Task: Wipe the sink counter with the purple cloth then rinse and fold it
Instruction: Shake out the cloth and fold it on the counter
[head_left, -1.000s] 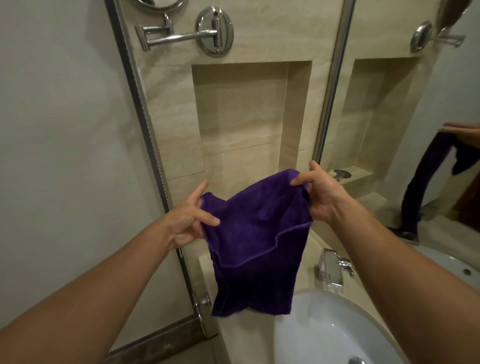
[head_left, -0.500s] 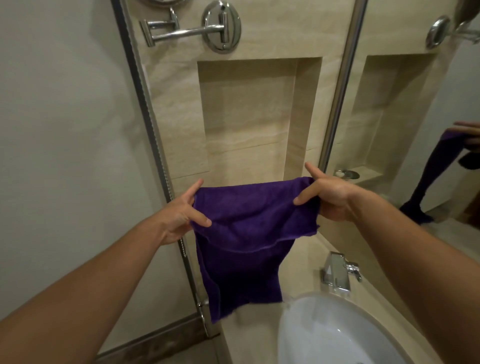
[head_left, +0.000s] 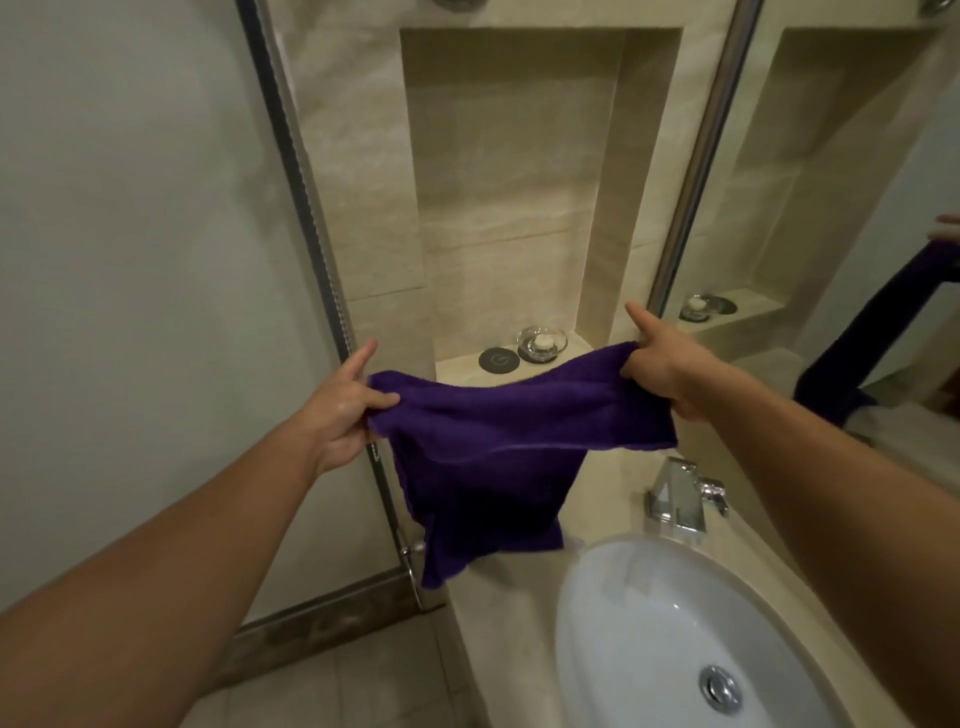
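While both arms reach out over the left end of the bench (head_left: 610, 480), the purple cloth (head_left: 498, 447) hangs in the air between the two hands, in front of the tiled wall niche (head_left: 509, 182). The left hand (head_left: 343, 410) pinches one upper corner, a finger laid across the fabric and another digit lifted. The right hand (head_left: 660, 371) grasps the opposite upper corner, which is bunched in its curled fingers, with one digit stuck out straight toward the wall. The cloth looks doubled over: a broad band sags between the hands, and a longer layer drops below it. Its lowest corner dangles near the bench's left edge, just beside the white sink basin (head_left: 649, 623); I cannot tell whether it touches the stone.

A chrome tap (head_left: 680, 499) stands on the bench behind the basin, to the right of the hanging cloth. On the niche's shelf a small glass dish (head_left: 543, 344) sits just beside a dark round disc (head_left: 498, 359). The mirror (head_left: 831, 208) at the right reflects the niche and a strip of the purple fabric.
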